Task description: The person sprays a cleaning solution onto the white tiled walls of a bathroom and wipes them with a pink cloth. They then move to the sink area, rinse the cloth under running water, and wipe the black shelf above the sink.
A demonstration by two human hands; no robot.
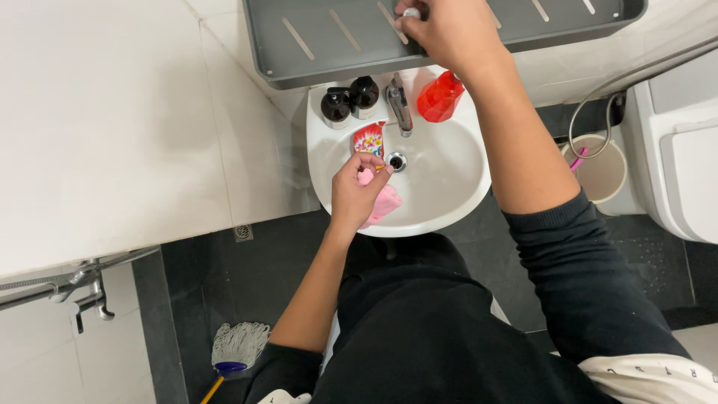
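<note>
— Bright, even light from overhead; the white basin (449, 187) shows soft glare.
— Shadows?
— Faint. The dark floor (247, 277) looks slightly murky — perhaps mild bending at the edges. Focus is sharp.

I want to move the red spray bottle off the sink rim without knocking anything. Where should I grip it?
Grip the red spray bottle around its wide lower body, coming from the right: the tap stands close on its left, and the right hand covers its top.

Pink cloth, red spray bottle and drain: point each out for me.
Pink cloth (386, 202), head view, its lower fold.
Red spray bottle (439, 99), head view, its body.
Drain (396, 161), head view, its opening.
</note>
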